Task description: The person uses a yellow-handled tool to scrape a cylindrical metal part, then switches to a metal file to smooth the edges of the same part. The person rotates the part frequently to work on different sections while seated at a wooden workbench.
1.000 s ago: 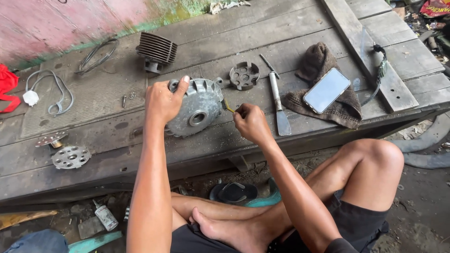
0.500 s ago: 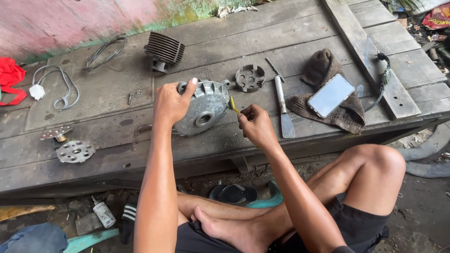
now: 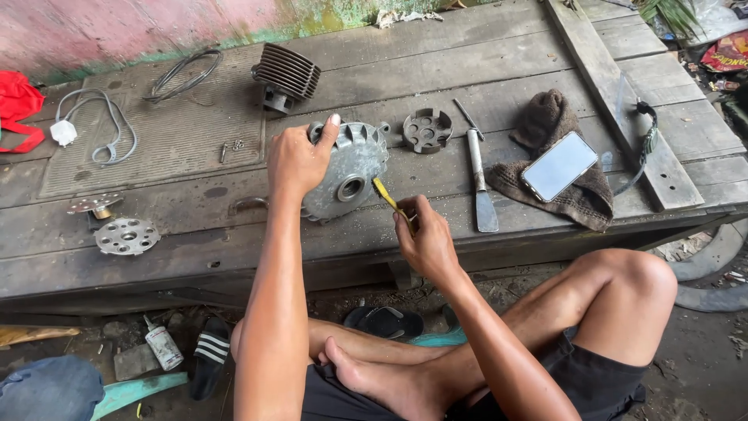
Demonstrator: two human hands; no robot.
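The left hand (image 3: 298, 160) clasps the top rim of a round metal cover (image 3: 347, 170), fingers curled over it, tilting it up on the wooden bench (image 3: 436, 66) near the front edge. The right hand (image 3: 425, 242) pinches a yellow brush (image 3: 387, 196), its tip just beside the cover's center hole. Right of the cover lie a small hub (image 3: 427, 129), a scraper (image 3: 480, 183), and a phone (image 3: 559, 165) on a brown cloth (image 3: 545, 125). A finned cylinder (image 3: 284, 76) stands behind, toward the back edge.
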